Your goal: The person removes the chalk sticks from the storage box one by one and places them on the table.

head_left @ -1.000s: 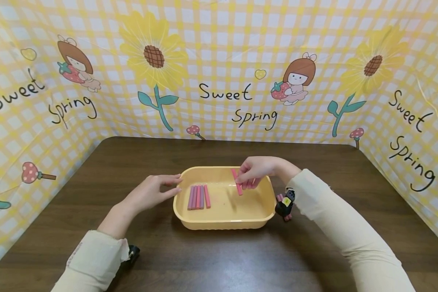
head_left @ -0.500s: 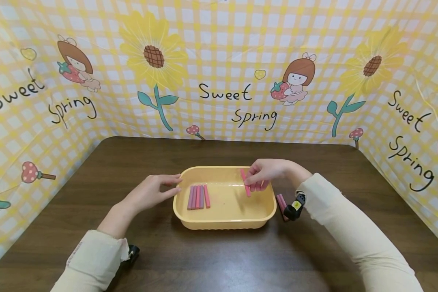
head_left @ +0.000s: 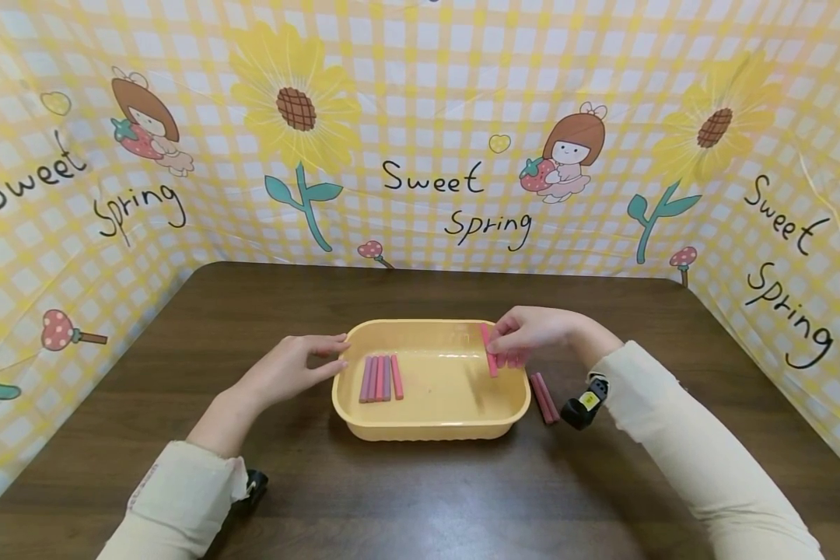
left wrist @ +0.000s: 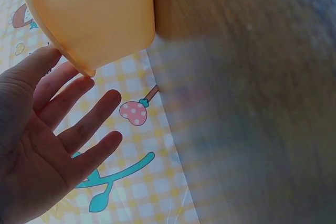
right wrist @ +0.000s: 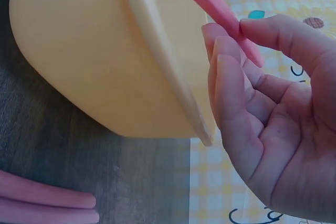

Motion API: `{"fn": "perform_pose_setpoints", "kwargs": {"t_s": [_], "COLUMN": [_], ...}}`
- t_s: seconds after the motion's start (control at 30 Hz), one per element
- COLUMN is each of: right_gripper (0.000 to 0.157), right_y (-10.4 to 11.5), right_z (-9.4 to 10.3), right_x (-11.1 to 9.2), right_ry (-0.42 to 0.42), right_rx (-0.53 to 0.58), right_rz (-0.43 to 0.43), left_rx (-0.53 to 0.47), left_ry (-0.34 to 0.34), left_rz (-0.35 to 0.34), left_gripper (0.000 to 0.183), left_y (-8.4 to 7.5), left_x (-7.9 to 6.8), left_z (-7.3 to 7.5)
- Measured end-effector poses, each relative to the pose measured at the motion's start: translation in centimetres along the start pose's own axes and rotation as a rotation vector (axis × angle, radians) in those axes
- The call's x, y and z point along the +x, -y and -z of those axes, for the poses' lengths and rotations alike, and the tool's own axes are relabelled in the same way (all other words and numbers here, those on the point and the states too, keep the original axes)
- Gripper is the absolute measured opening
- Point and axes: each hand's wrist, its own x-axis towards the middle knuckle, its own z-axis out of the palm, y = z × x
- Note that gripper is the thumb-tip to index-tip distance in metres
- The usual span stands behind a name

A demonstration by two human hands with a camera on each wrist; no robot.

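A pale yellow plastic basin [head_left: 430, 426] stands on the table. My left hand [head_left: 290, 372], fingers mostly straight and spread, touches its left rim with the fingertips. Between the thumb and fingers of my right hand [head_left: 532, 334] is a slim pink stick [right wrist: 220, 11] with a flat, faceted end; it is held tilted over the basin's right side. Inside the basin, at the left, several pink and purple sticks [head_left: 376, 379] lie side by side. One pink stick [head_left: 397, 377] sits at the right end of that row, slightly fanned out.
Two pinkish sticks [head_left: 544, 398] lie on the dark wooden table [head_left: 420, 498] just right of the basin, close to the black right wrist camera [head_left: 579, 411]. A yellow checked cloth [head_left: 420, 93] with printed flowers rises behind and at both sides.
My right hand has shifted right with the pink stick, from above the basin's middle right toward its right rim. The sticks on the table have come into fuller view. The left hand stays put.
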Motion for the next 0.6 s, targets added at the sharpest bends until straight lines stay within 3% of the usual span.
{"fn": "perform_pose_setpoints", "kwargs": {"t_s": [0.37, 0.6], "right_gripper": [0.021, 0.023], "right_y": [-1.1, -2.0], "right_z": [0.1, 0.3], "right_x": [-1.4, -2.2], "right_ry": [-0.035, -0.022], "right_rx": [0.045, 0.06], "right_rz": [-0.015, 0.027], "left_rx": [-0.002, 0.003], "left_ry": [-0.002, -0.004], "left_rz": [-0.002, -0.018], "left_gripper": [0.039, 0.039], "left_y": [-0.1, -0.2], "left_x": [0.0, -0.2], "left_z": [0.1, 0.2]}}
